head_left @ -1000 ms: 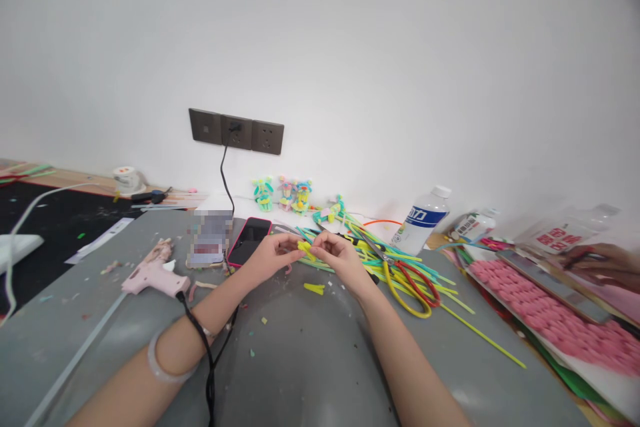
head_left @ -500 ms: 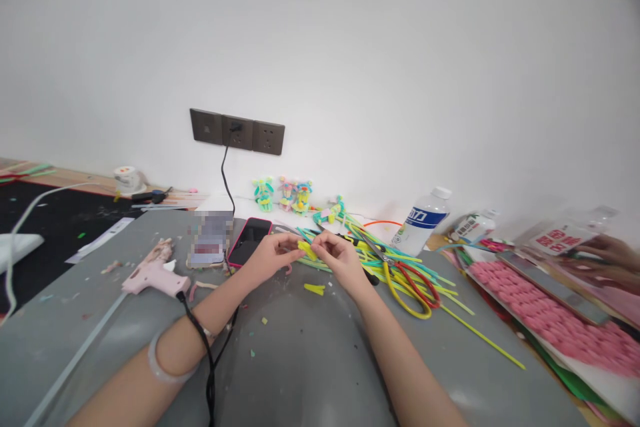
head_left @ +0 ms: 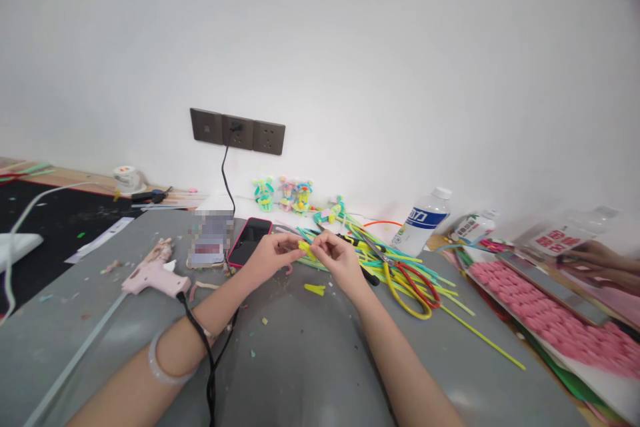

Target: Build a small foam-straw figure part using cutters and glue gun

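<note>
My left hand (head_left: pixel 274 255) and my right hand (head_left: pixel 341 260) meet over the grey work surface, fingertips pinched together. Between them is a small fuzzy yellow pipe cleaner piece (head_left: pixel 307 251), gripped from both sides. Its exact shape is partly covered by my fingers. Just below, another short folded yellow piece (head_left: pixel 315 289) lies loose on the surface. Beside my right hand spreads a heap of yellow, green and teal pipe cleaners (head_left: pixel 369 265). Scissors (head_left: pixel 384 257) with one yellow and one red handle lie on that heap, blades apart.
A pink glue gun (head_left: pixel 156 277) with a black cord lies left, its cord near my left forearm. Two phones, one pink-edged (head_left: pixel 251 241), sit behind. Small pipe cleaner figures (head_left: pixel 263 195) line the wall. A bottle (head_left: pixel 423 219) stands right; farther right is another person's hand (head_left: pixel 597 257).
My hands stay in nearly the same place, with only slight finger movement around the yellow piece. At far right, the other person's hand has shifted slightly.
</note>
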{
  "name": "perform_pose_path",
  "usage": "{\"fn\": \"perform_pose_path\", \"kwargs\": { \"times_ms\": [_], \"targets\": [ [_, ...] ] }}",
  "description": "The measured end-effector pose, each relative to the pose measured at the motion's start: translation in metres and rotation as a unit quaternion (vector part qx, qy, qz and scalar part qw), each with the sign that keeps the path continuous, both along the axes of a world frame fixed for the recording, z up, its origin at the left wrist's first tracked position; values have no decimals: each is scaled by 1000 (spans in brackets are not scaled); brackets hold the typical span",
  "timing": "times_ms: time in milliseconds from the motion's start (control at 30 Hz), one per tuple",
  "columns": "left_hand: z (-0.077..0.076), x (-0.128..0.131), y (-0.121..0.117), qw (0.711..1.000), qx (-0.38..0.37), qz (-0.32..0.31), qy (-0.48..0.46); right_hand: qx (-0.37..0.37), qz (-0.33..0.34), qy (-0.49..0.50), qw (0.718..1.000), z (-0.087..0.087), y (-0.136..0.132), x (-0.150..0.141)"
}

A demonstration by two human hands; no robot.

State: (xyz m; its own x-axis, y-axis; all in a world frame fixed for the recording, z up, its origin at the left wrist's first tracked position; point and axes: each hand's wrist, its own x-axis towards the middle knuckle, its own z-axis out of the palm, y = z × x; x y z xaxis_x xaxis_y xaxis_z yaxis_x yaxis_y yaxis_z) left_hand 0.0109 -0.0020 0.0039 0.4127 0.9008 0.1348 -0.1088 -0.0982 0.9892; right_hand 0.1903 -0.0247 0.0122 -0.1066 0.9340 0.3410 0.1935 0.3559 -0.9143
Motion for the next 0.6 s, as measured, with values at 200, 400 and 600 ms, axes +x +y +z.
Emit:
{"fn": "perform_pose_path", "kwargs": {
  "times_ms": [200, 400, 600],
  "targets": [
    [-1, 0, 2, 1000, 5, -3, 5, -4, 2, 1, 1000, 1, -1, 0],
    [-1, 0, 1, 1000, 9, -6, -4, 7, 7, -9, 1000, -1, 0, 1],
    [-3, -1, 2, 1000, 17, 1, 10, 20, 14, -14, 1000, 0, -1, 2]
  ]
}}
